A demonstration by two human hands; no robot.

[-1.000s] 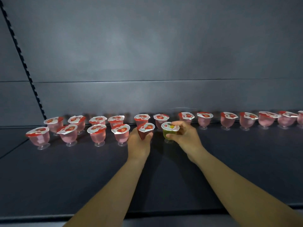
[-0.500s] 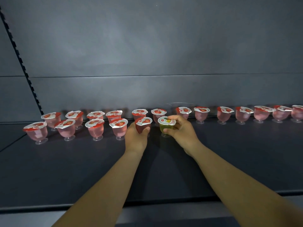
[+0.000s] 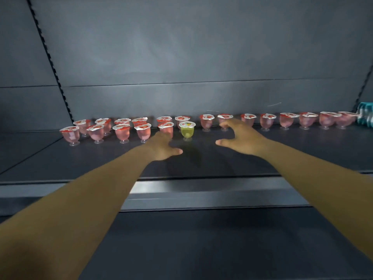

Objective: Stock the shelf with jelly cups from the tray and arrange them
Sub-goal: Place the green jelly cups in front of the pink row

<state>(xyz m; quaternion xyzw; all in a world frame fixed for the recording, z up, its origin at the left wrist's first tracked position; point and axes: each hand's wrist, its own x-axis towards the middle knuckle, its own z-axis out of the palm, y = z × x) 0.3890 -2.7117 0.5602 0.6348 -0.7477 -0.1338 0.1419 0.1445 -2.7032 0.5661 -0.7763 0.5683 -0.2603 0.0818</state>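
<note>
Head view shows, nearest, a dark lower ledge and then the front lip of the shelf (image 3: 201,179), a raised edge that both forearms cross, so any hand drawing out should lift over it rather than drag. Beyond the lip lies a broad bare stretch of shelf floor, open room for more rows. Left hand (image 3: 161,145) hovers low with fingers loosely spread, its grip wide and holding nothing, just near of the last pink cup (image 3: 167,129) of the front row; whether a fingertip touches that cup I cannot tell. Right hand (image 3: 241,138) is splayed wide and empty, near of the back row (image 3: 266,122) and right of the green jelly cup (image 3: 187,131). That green cup stands upright on its small foot, alone between the hands, at the right end of the front row (image 3: 121,133). Footed cups look tippy, so judged from here, any nudge into line should come low on the body. Far right, a teal packet (image 3: 366,116) closes the row; the back wall stands behind.
</note>
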